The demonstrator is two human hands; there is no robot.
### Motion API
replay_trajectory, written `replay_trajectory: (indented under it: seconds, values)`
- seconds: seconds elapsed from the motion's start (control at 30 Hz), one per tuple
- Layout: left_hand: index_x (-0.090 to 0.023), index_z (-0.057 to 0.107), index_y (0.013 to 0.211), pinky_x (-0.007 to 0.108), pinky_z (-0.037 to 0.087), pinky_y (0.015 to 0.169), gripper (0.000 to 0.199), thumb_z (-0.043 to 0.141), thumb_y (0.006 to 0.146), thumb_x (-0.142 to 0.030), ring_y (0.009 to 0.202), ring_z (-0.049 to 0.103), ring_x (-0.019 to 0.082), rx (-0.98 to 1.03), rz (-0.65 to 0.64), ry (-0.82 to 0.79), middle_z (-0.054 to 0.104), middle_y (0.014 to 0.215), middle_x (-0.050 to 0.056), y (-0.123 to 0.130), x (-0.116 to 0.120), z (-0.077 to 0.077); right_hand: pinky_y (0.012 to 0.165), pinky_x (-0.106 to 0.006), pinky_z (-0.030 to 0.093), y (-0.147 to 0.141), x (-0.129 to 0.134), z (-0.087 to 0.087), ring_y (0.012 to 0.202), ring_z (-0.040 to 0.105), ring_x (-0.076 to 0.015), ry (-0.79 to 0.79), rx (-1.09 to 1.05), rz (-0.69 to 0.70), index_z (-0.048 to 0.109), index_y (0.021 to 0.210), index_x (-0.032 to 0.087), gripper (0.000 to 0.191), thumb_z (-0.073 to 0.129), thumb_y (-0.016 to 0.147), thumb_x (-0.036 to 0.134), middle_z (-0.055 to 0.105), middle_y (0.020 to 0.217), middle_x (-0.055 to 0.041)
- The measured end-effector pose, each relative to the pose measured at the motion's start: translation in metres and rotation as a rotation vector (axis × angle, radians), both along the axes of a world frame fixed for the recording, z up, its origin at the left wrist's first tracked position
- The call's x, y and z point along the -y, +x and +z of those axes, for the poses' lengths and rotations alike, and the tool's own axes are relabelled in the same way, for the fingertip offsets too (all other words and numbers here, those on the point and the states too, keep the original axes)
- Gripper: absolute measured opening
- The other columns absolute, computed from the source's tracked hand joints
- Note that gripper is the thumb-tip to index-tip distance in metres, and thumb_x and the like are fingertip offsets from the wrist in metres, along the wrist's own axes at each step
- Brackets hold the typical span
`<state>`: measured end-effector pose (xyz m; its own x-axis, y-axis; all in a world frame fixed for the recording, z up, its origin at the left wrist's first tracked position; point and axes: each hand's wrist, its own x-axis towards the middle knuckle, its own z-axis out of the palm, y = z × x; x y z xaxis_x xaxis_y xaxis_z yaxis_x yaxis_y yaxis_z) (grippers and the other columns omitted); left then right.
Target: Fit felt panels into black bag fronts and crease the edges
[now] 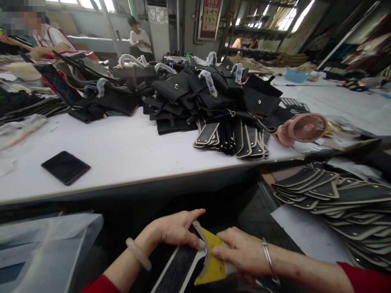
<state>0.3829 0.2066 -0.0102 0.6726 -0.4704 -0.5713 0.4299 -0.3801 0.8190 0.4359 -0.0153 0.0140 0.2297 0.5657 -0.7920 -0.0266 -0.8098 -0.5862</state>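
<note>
Low in the head view, my left hand point(180, 232) pinches the bent edge of a black leather-like panel point(177, 268) with pale edging, thumb on top and forefinger stretched out. My right hand point(241, 252) is closed on a yellow flat piece point(214, 260), its thumb pressed on the yellow face. The yellow piece lies against the panel's curved pale edge, between the two hands. Part of the panel runs out of view at the bottom. What lies under my right fingers is hidden.
A white table point(122, 162) stands ahead, bearing a heap of black handbags point(174, 87), pale-edged panels point(207, 134), a pink fan point(307, 128) and a dark phone-like slab point(65, 167). More panels point(351, 203) are piled right; plastic sheeting point(51, 244) lies left. Co-workers sit behind.
</note>
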Motion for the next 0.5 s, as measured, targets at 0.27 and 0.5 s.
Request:
replay_trajectory:
  seconds: [0.27, 0.5]
  values:
    - [-0.01, 0.019, 0.154, 0.028, 0.05, 0.066, 0.109, 0.075, 0.064, -0.037, 0.082, 0.064, 0.023, 0.049, -0.026, -0.04, 0.071, 0.096, 0.008, 0.001, -0.004, -0.006, 0.027, -0.014, 0.034, -0.007, -0.003, -0.003, 0.031, 0.044, -0.0081, -0.006, -0.023, -0.013, 0.061, 0.086, 0.016, 0.024, 0.047, 0.088, 0.036, 0.054, 0.052, 0.0025]
    - [-0.014, 0.003, 0.155, 0.026, 0.048, 0.064, 0.12, 0.077, 0.063, -0.029, 0.079, 0.064, 0.02, 0.01, 0.031, -0.198, 0.071, 0.095, 0.006, -0.003, -0.006, -0.021, 0.029, -0.015, 0.034, -0.008, -0.006, -0.006, 0.028, 0.04, -0.0072, -0.03, -0.069, -0.011, 0.059, 0.085, 0.017, 0.026, 0.046, 0.09, 0.039, 0.053, 0.051, 0.0037]
